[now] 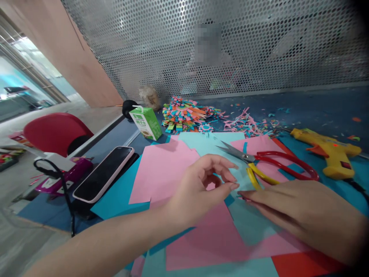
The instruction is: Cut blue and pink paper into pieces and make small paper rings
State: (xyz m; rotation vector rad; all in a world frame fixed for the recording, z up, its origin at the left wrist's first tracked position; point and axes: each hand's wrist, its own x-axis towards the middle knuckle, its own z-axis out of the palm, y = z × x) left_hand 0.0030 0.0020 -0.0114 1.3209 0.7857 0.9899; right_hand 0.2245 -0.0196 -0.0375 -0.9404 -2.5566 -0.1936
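My left hand (pixel 207 184) hovers over the pink and light blue sheets, its fingers curled and the thumb tip close to them; nothing shows between them. Just to its right, my right hand (pixel 300 211) pinches a small piece of paper (pixel 242 197), pinkish with a dark edge and mostly covered by the fingers. Behind the hands lie scissors (pixel 245 157) with red and yellow handles, their blades parted and pointing left. Pink paper (pixel 167 165) and light blue paper (pixel 213 140) overlap beneath.
A yellow glue gun (pixel 328 150) lies at right, its cord trailing. Farther back are a pile of multicoloured fringed paper (pixel 184 113), paper scraps (pixel 245 125) and a green drink carton (pixel 147 122). A phone (pixel 105 175) and black cable (pixel 67 204) are left. Perforated metal (pixel 161 42) borders the table.
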